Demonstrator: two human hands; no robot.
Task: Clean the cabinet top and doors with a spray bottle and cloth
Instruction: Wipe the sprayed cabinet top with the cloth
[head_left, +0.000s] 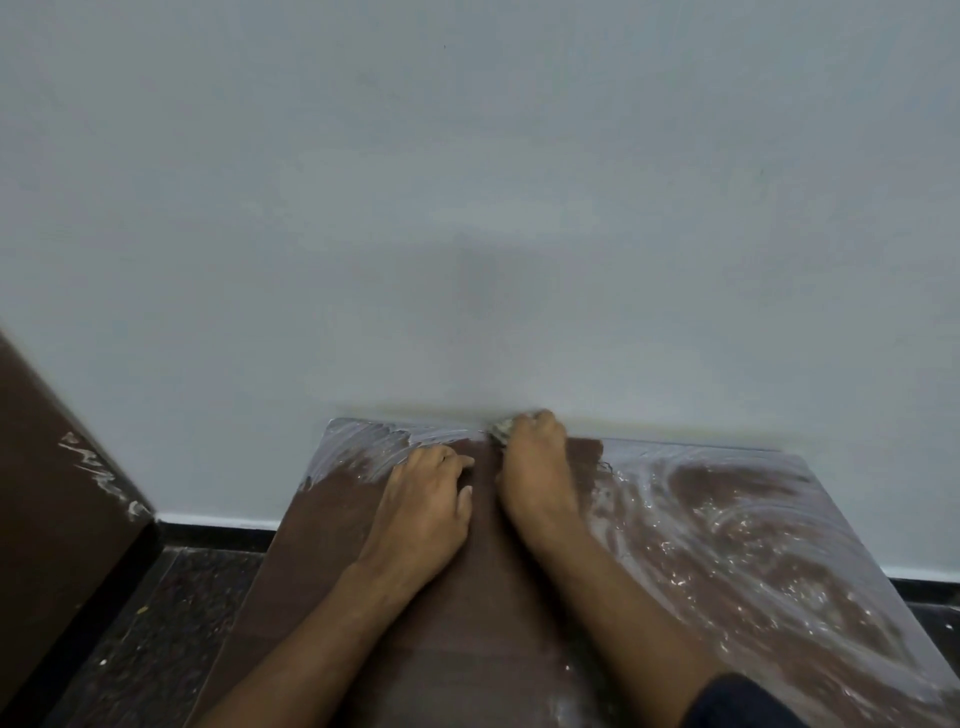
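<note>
Cabinet top (467, 613), brown wood grain, seen from above where it butts against a pale grey wall (467, 182). A clean dark strip runs down the middle and left of the surface; white soapy residue (727, 519) swirls across the right half, and a smaller streaked patch lies at the far left corner.

Left hand (423, 514): lies palm down on the cabinet top, fingers loosely curled and pointing toward the wall, gripping nothing.

Right hand (537, 467): reaches to the rear edge where the top meets the wall, fingers bent over a small wad of pale cloth (500, 432), pressing it onto the surface; only a frayed bit of the cloth shows at the fingertips. A dark sleeve (743, 701) covers the right arm near the lower edge of view.

Dark speckled floor (156, 623) lies to the left of the cabinet, with a black skirting strip along the wall base. At far left stands another brown panel (52, 493), its edge smeared white. The spray bottle is not in view.
</note>
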